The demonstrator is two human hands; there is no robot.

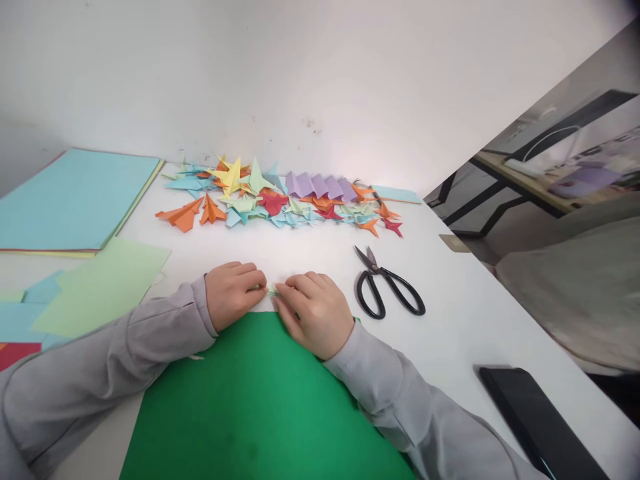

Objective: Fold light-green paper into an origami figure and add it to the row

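Observation:
My left hand (236, 293) and my right hand (316, 308) face each other over the far edge of a large green sheet (260, 400). Between their fingertips a small sliver of light green paper (273, 291) shows, pinched from both sides; the fingers hide most of it and its shape. Black-handled scissors (383, 280) lie to the right of my right hand with blades slightly apart. Beyond my hands, many folded paper pieces form a row, among them an orange folded paper plane (183, 216), a yellow one (231, 177) and a purple pleated paper (320, 187).
A stack of coloured sheets topped by light blue (80, 197) lies at the back left. Loose pale green paper (107, 283) overlaps blue pieces beside my left sleeve. A black phone-like object (540, 420) rests at the right. The white wall (300, 80) bounds the table behind.

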